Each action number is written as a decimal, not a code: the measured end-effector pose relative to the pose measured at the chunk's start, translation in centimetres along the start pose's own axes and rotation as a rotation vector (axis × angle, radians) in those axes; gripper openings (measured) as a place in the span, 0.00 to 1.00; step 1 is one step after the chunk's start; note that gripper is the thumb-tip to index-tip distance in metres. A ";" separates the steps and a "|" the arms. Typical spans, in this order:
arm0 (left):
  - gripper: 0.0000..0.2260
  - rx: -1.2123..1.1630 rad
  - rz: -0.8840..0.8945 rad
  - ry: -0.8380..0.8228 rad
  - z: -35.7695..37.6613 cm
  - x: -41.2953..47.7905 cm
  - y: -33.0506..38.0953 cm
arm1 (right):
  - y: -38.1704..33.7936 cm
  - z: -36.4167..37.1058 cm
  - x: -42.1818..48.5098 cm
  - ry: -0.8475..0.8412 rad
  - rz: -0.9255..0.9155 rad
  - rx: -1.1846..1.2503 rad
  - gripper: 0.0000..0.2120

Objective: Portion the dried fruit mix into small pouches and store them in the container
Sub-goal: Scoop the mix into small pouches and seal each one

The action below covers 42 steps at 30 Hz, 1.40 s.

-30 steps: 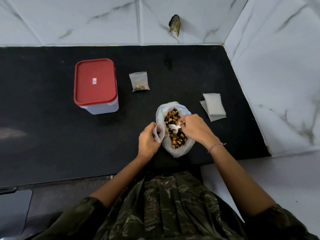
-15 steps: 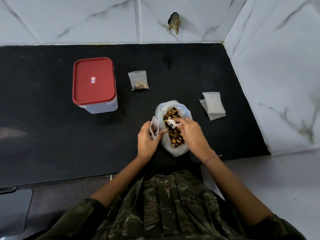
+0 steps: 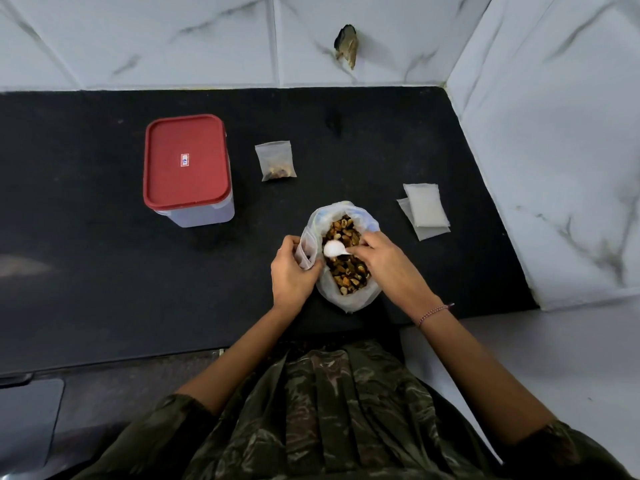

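On the black tabletop [image 3: 86, 271], well off to the left of the fingers, stands the clear container [image 3: 194, 216] with its red lid [image 3: 187, 161] on. Between it and the hands, farther from the person than the fingers, a filled pouch [image 3: 276, 161] lies flat with some fruit in its bottom. The left hand [image 3: 292, 277] has its fingers [image 3: 289, 244] curled round an open pouch [image 3: 306, 252], pinching it upright against the left wall of the bag [image 3: 349, 301]. Just right of those fingers the white spoon [image 3: 332, 249] hovers with its bowl at the pouch's mouth, above the dried fruit mix [image 3: 348, 271] that fills the open bag. The right hand [image 3: 386, 263] pinches the spoon's handle between thumb and fingertips [image 3: 362, 242]; whether the bowl carries fruit cannot be told. A bracelet [image 3: 434, 311] sits on that wrist. Farther right, apart from the fingers, lies a stack of empty pouches [image 3: 424, 211].
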<state>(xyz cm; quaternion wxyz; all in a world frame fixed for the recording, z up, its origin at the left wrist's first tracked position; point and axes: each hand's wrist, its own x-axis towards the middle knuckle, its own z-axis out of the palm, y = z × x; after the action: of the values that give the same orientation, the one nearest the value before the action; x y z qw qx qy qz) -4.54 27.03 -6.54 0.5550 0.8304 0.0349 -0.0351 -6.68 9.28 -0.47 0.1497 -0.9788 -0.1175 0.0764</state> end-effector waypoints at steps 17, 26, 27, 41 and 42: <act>0.14 0.018 -0.037 -0.012 -0.5 -0.1 0.3 | 3.4 -0.5 -2.2 0.161 -0.088 -0.101 0.13; 0.10 0.013 -0.004 -0.036 -0.7 -0.7 0.0 | 0.7 -1.3 -0.2 0.098 0.149 -0.078 0.15; 0.10 0.010 -0.002 -0.044 -0.6 -0.8 -0.1 | 0.5 -1.2 0.0 0.086 0.146 -0.081 0.15; 0.13 -0.072 -0.022 -0.070 -0.2 -1.1 0.2 | 0.1 -0.7 0.8 0.001 -0.003 -0.155 0.14; 0.14 -0.080 -0.024 -0.070 -0.2 -1.1 0.2 | 0.1 -1.0 0.8 -0.009 -0.017 -0.144 0.14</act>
<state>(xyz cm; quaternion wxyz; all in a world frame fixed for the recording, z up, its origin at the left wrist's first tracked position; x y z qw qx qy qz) -5.64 27.12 -6.18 0.5880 0.8054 0.0270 -0.0693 -5.74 9.09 0.37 0.0792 -0.9856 -0.1316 0.0706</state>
